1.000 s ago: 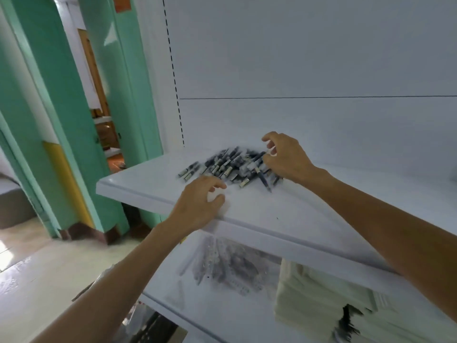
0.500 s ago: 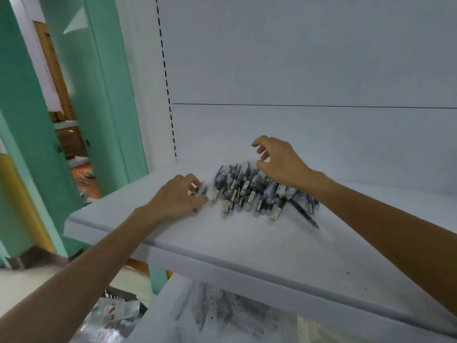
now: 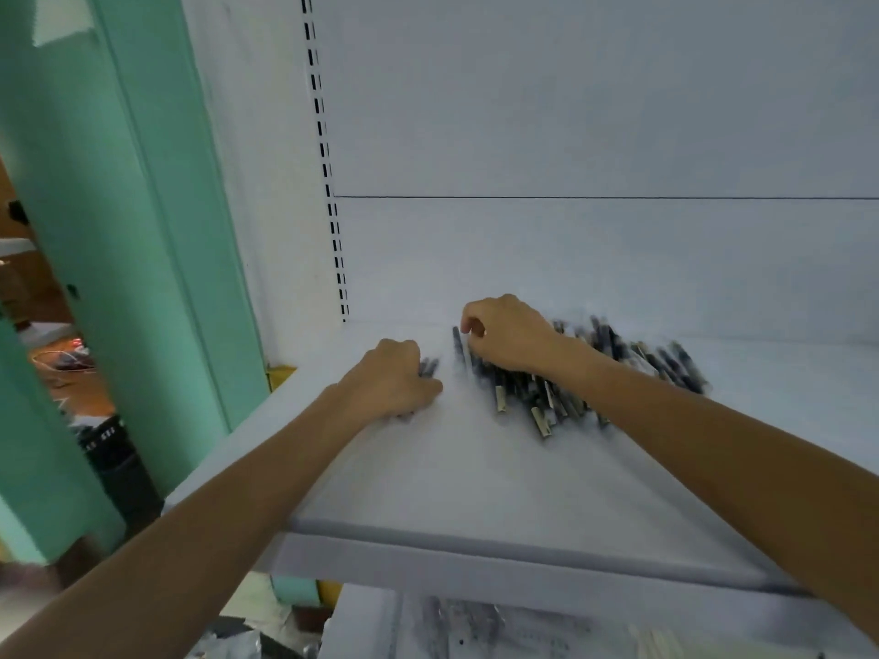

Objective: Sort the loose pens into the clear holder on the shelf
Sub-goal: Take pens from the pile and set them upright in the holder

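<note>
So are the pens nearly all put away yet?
Not nearly. Done: nothing visible, and no clear holder is in view. In hand: the left grip holds a few pens; the right grip seems to pinch one pen at the edge of the pile. Left: that whole pile lies loose on the shelf.

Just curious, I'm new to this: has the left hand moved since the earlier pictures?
Yes. The left hand went from the shelf's front edge deeper in, to the pen pile.
</note>
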### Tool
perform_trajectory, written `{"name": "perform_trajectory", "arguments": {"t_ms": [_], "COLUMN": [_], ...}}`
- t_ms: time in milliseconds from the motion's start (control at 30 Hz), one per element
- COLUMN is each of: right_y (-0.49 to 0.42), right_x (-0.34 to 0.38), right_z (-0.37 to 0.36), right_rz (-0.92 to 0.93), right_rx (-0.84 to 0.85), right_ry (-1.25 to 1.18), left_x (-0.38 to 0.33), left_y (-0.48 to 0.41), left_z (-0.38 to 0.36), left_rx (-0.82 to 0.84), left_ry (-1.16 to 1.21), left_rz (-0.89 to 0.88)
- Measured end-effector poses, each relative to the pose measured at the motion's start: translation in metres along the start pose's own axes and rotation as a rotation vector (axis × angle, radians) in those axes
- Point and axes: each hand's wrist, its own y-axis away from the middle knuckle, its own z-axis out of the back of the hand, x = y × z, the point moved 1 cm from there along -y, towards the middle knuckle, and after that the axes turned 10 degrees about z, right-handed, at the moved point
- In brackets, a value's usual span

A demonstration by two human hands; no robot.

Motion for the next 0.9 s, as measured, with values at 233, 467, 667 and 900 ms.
{"name": "perform_trajectory", "arguments": {"t_ms": [233,467,667,900], "right_y": [-0.006,-0.008,-0.001,0.03], "right_x": [0.018,0.041,0.044,0.04], "right_z": [-0.02,-0.023,-0.006,0.027], "right_rz": [-0.009,-0.033,-0.144,-0.122], "right_rx": [0.14,0.18,0.17,-0.096], "right_ry": [0.216,0.238,-0.009,-0.345], "left_x": [0.023,0.046,0.053,0.037], "left_y": [-0.006,-0.001,0.009,0.017], "left_z": [0.008,0.009,0.01,0.012], "left_rx": [-0.041,-0.075,-0.163,-0.179], "left_ry": [-0.175,-0.274,-0.2,0.266], "left_rz": [-0.044,-0.104,-0.146,-0.202]}}
